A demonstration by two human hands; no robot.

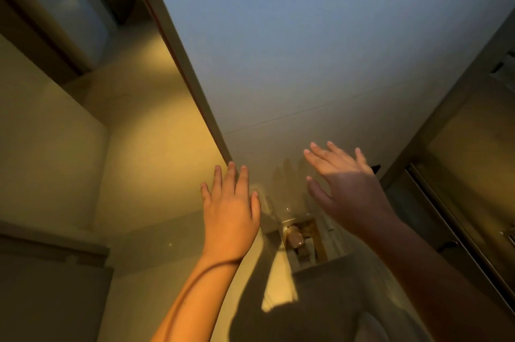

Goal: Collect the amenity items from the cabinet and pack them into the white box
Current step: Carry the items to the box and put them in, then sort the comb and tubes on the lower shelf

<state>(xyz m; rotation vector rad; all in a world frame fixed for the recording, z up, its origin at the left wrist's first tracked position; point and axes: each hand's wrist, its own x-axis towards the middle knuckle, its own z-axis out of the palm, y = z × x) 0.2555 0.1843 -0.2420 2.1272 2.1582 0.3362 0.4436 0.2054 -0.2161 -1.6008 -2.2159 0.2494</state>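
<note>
Left hand [230, 210] and right hand [351, 194] face pale door [306, 49].

A fitted indoor room: a tall pale cabinet door [292, 49] beside warm-lit beige walls [145, 124].
</note>
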